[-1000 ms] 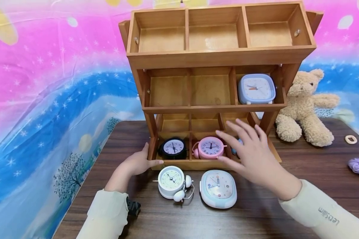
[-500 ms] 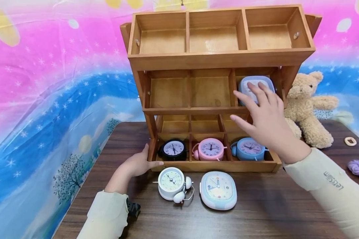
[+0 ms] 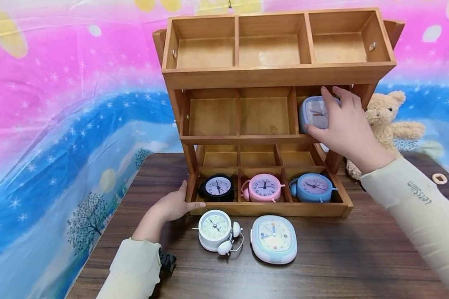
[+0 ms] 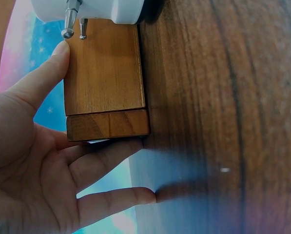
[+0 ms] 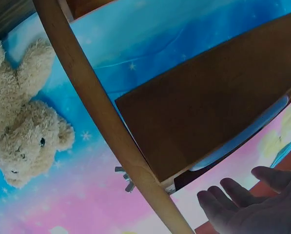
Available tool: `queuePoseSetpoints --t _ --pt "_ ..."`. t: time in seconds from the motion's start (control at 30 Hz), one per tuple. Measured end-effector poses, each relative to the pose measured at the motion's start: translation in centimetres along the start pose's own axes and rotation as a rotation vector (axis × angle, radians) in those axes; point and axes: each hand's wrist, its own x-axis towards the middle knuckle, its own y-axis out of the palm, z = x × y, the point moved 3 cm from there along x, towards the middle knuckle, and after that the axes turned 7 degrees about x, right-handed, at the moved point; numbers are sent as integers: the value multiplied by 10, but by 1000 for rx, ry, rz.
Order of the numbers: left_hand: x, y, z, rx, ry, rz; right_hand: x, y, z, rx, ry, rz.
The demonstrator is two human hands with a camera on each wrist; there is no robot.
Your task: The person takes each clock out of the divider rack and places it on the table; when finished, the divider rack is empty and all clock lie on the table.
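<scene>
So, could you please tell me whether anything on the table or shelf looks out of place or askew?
Mainly the white twin-bell clock: it lies on the table with its bells and feet pointing sideways, instead of standing upright. I see nothing spilled or broken.

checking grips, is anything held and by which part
Left hand grips the wooden shelf by its bottom front-left corner; right hand, open at the blue square clock, appears to hold nothing.

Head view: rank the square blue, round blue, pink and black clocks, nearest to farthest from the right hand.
From the right hand:
1. Square blue clock: middle row, right.
2. Round blue clock: bottom row, right.
3. Pink clock: bottom row, centre.
4. Black clock: bottom row, left.
</scene>
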Motion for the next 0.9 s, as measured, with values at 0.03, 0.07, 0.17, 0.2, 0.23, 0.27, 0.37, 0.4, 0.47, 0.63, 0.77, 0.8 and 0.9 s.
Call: queuePoseSetpoints --t 0.03,0.07,0.17,0.2,0.23,0.27,0.37,0.4,0.47,0.63,0.77,0.8,0.9 --pt "0 0 0 -1 -1 -1 1 -1 0 9 7 3" --pt "0 0 0 -1 -1 -1 3 -1 -1 14 14 7" --pt "1 0 1 -3 2 -2 6 -2 -2 18 30 17" --pt "1 0 1 -5 2 -4 6 -2 -2 22 39 24" --pt "1 0 1 -5 2 -5 7 -2 -3 24 49 31" --pt "1 0 1 -5 3 -6 8 -2 -3 26 59 40" --pt "1 0 1 -8 1 -6 10 -1 -5 35 97 67" --pt "1 0 1 -10 1 -6 10 -1 -5 35 107 74" --pt "0 0 0 -11 0 -6 11 0 -6 30 122 84" --pt "0 -1 0 -6 0 -10 12 0 -7 23 172 101" --pt "0 -1 0 -6 1 -10 13 -1 -9 17 205 117" --pt "0 -1 0 -6 1 -10 13 -1 -9 19 205 121" --pt "0 -1 -1 -6 1 -9 13 0 -10 22 204 130"
